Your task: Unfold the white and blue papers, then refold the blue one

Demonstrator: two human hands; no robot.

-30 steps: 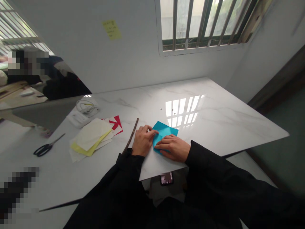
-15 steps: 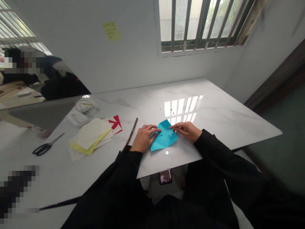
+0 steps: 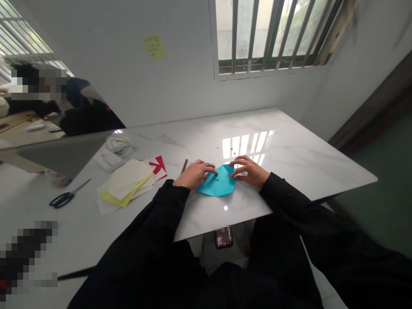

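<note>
A creased sheet of blue paper (image 3: pixel 219 185) lies on the marble-look table between my hands. My left hand (image 3: pixel 195 174) grips its left part, with the fingertips over a folded flap near the middle. At the right edge, my right hand (image 3: pixel 250 171) holds the sheet, its fingers on the upper corner and its thumb lower down. Beside my left hand a thin brown stick (image 3: pixel 184 165) shows only its upper end; my hand and sleeve cover the rest.
To the left are stacked white and yellow papers (image 3: pixel 127 182), red paper pieces (image 3: pixel 158 165), black-handled scissors (image 3: pixel 63 198) and a clear box with a cable (image 3: pixel 119 146). Tiny bits (image 3: pixel 231 149) lie beyond the blue paper. A phone (image 3: pixel 223 237) is below the table edge.
My right hand has spread its fingers along the paper's right edge. The blue sheet has turned and shifted slightly left. My left hand has moved a little up, hiding more of the stick.
</note>
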